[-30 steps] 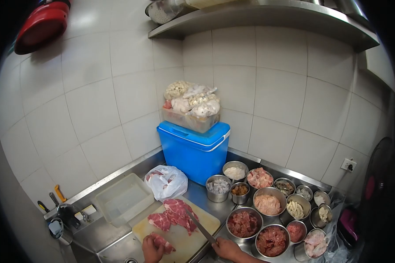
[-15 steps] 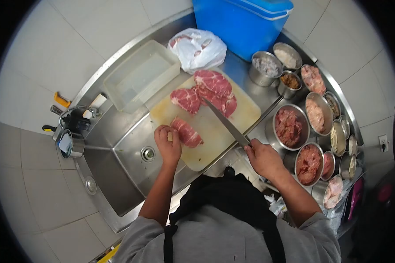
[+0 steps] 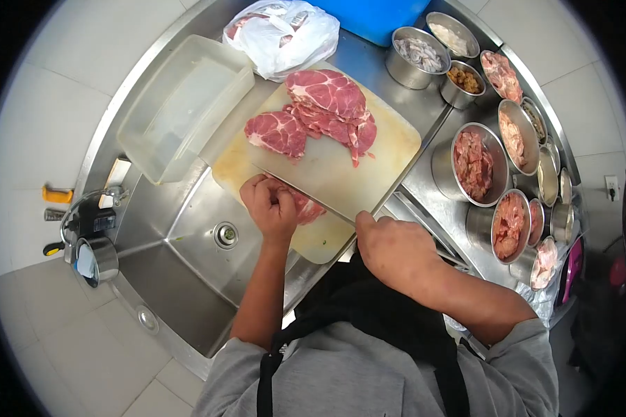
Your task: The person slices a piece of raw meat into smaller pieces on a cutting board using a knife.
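Head cam: L fingers holding meat pc on board; R fingers clenched round knife

- The left arm is stretched forward, with its bared forearm slanted slightly inward.
- The left wrist is held nearly straight.
- The left hand is turned back-up, and its fingers are bent and bunched in a pinching grasp.
- The right arm is angled inward in front of the torso, with the elbow set out to the side.
- The right hand is closed in a firm grip, its back turned upward.
- The two hands are held apart but near each other, the right placed closer to the torso.
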A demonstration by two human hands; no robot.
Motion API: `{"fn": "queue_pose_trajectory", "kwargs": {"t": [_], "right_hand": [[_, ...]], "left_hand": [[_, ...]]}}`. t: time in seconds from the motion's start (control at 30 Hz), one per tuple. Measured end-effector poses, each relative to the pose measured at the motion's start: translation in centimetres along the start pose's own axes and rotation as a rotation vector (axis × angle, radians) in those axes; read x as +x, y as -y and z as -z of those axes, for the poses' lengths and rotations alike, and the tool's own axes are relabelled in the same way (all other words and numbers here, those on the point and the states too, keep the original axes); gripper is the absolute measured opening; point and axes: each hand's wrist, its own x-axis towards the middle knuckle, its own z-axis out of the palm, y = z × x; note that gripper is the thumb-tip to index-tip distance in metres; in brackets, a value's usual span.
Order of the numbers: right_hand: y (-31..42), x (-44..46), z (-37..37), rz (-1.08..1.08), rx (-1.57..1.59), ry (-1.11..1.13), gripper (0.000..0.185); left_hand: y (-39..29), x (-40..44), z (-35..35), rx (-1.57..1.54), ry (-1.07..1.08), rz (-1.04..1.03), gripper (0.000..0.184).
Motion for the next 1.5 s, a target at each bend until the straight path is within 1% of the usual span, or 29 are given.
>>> {"fn": "queue_pose_trajectory", "kwargs": {"t": [0.07,0.17,0.27,0.5,0.57,0.6,0.67,0.7,0.77,0.8,0.87,0.97,1.0,1.07,1.1,1.17,1.2,1.27,1.3,1.37,1.4,1.47,1.5], "right_hand": [[0.2,0.1,0.2,-0.031,-0.027,0.050,0.015],[0.6,0.1,1.1,-0.046,-0.032,0.111,0.015],[1.1,1.3,1.3,-0.064,0.026,0.174,0.016],[3.1,6.8,0.9,-0.046,0.075,0.291,0.019],[3.2,8.5,-0.4,0.039,0.105,0.172,0.021],[3.5,9.5,-0.7,0.038,0.108,0.172,0.021],[4.2,11.2,-0.6,0.030,0.081,0.199,0.023],[4.0,11.2,-0.7,0.036,0.076,0.191,0.023],[3.3,10.5,-1.0,0.105,0.030,0.163,0.025],[3.3,9.6,0.2,0.104,0.032,0.154,0.025],[3.4,7.1,3.4,-0.063,-0.014,0.363,0.025],[2.0,5.0,4.0,-0.053,-0.111,0.426,0.024],[2.0,5.3,3.1,-0.054,-0.113,0.439,0.024],[1.9,7.1,0.1,-0.018,-0.029,0.292,0.022],[1.9,8.1,-0.9,0.000,-0.031,0.301,0.022],[2.1,9.5,-2.4,0.051,0.017,0.184,0.020],[2.0,9.5,-2.4,0.055,0.008,0.179,0.020],[1.4,8.9,-2.2,0.132,-0.003,0.153,0.021],[1.5,7.8,-0.9,0.127,0.007,0.143,0.021],[1.8,5.6,2.5,0.006,-0.054,0.370,0.022],[1.5,5.4,2.3,-0.003,-0.059,0.375,0.022],[1.0,6.1,1.1,0.018,-0.029,0.356,0.022],[0.7,7.2,-0.5,0.019,-0.022,0.360,0.022]], "left_hand": [[0.4,-0.2,-0.4,-0.036,-0.054,0.013,0.015],[0.2,-0.4,-0.7,-0.007,-0.068,0.048,0.015],[0.4,-0.6,-1.0,-0.065,-0.071,0.092,0.014],[1.5,-0.9,-1.2,-0.145,-0.067,0.190,0.013],[1.7,-1.3,-1.4,-0.193,-0.065,0.178,0.013],[1.6,-1.4,-1.5,-0.210,-0.064,0.173,0.013],[1.0,-0.8,-1.3,-0.075,-0.064,0.106,0.015],[1.0,-0.7,-1.4,-0.076,-0.072,0.099,0.015],[1.2,-0.8,-1.4,0.028,-0.062,-0.044,0.018],[1.1,-0.5,-1.3,0.026,-0.063,-0.053,0.018],[1.0,-0.4,-0.8,0.058,-0.042,-0.063,0.018],[0.8,-0.6,-1.2,0.055,-0.052,-0.064,0.017],[1.0,-0.8,-1.3,0.056,-0.049,-0.051,0.017],[1.7,-0.8,-1.4,-0.031,-0.033,-0.047,0.017],[1.8,-0.6,-1.4,-0.014,-0.041,-0.038,0.017],[1.2,-0.4,-1.5,-0.009,-0.090,-0.045,0.016],[1.1,-0.5,-1.5,-0.012,-0.101,-0.048,0.016],[1.2,-0.6,-1.5,0.042,-0.053,-0.096,0.017],[1.2,-0.7,-1.4,0.040,-0.045,-0.109,0.017],[1.6,-0.9,-1.5,0.015,-0.078,-0.088,0.018],[1.6,-1.2,-1.8,0.007,-0.077,-0.080,0.018],[2.0,-1.3,-2.4,-0.102,-0.119,0.036,0.018],[2.0,-1.3,-2.2,-0.097,-0.113,0.037,0.018]]}}
